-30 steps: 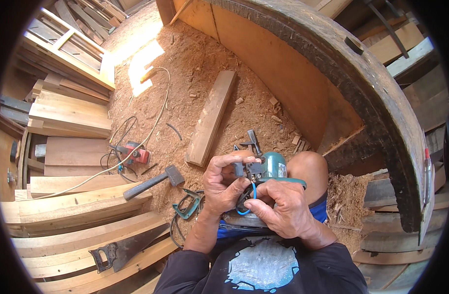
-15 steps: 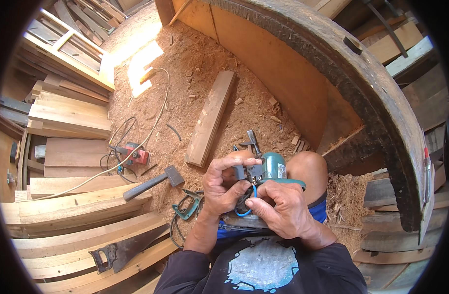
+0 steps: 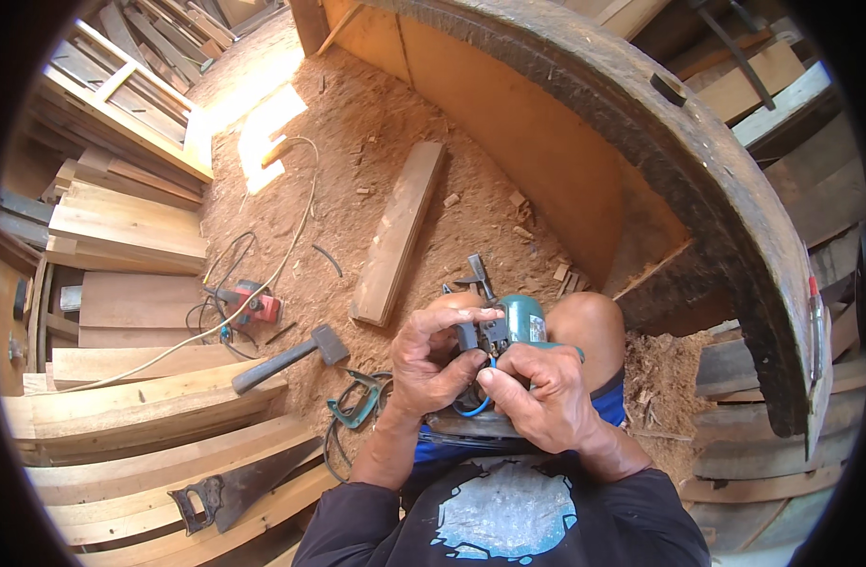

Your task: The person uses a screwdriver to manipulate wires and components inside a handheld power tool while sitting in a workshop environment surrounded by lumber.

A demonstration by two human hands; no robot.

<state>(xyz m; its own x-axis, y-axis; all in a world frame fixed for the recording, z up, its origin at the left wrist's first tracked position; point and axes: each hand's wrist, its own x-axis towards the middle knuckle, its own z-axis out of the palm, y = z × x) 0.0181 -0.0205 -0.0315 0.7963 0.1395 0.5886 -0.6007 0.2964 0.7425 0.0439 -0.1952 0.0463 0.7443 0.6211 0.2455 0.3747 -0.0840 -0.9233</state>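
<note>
A teal power tool with a dark metal front end rests on my lap, between my knees. My left hand grips the tool's black part from the left side. My right hand pinches a thin blue wire that loops under the tool. Both hands are close together, fingers curled around the open part of the tool. What lies inside that part is hidden by my fingers.
A hammer lies on the sawdust floor to my left, beside a green clamp. A handsaw lies on stacked planks. A red tool with cables, a loose board and a large curved timber hull surround me.
My hands shifted slightly on the tool; the fingers of both hands moved around the blue wire. Everything else stayed in place.
</note>
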